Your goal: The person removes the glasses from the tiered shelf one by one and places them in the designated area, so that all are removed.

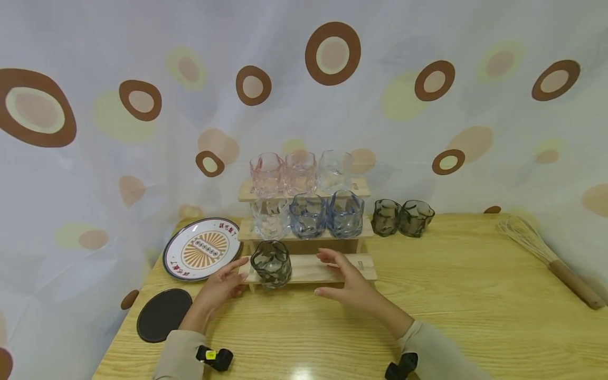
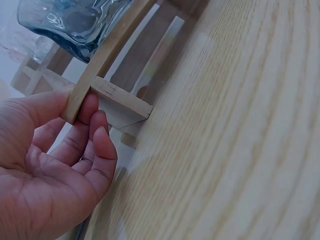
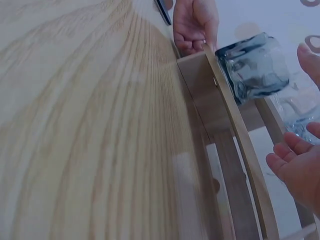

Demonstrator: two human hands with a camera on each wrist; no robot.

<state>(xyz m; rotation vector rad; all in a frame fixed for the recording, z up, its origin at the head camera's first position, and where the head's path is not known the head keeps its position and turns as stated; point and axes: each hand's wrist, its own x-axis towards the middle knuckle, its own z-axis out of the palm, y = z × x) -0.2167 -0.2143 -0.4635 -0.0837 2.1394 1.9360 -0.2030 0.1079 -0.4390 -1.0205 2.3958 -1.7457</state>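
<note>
A three-step wooden rack (image 1: 309, 268) stands on the table with wavy-sided glasses on it. My left hand (image 1: 222, 287) pinches the left end of its lowest board between thumb and fingers, as the left wrist view (image 2: 60, 165) shows. Close beside that hand, a dark grey glass (image 1: 272, 266) sits on the same board. My right hand (image 1: 353, 282) is spread over the right part of the lowest step, thumb apart from the fingers, holding nothing. Blue glasses (image 1: 345, 215) and a clear glass (image 1: 271, 219) fill the middle step; pink glasses (image 1: 267, 177) and another clear one stand on top.
Two more dark grey glasses (image 1: 414, 219) stand right of the rack. A printed plate (image 1: 203, 249) and a black round mat (image 1: 163, 315) lie to the left. Far right is a whisk (image 1: 565, 274) with a wooden handle. A patterned cloth (image 1: 304, 116) hangs behind.
</note>
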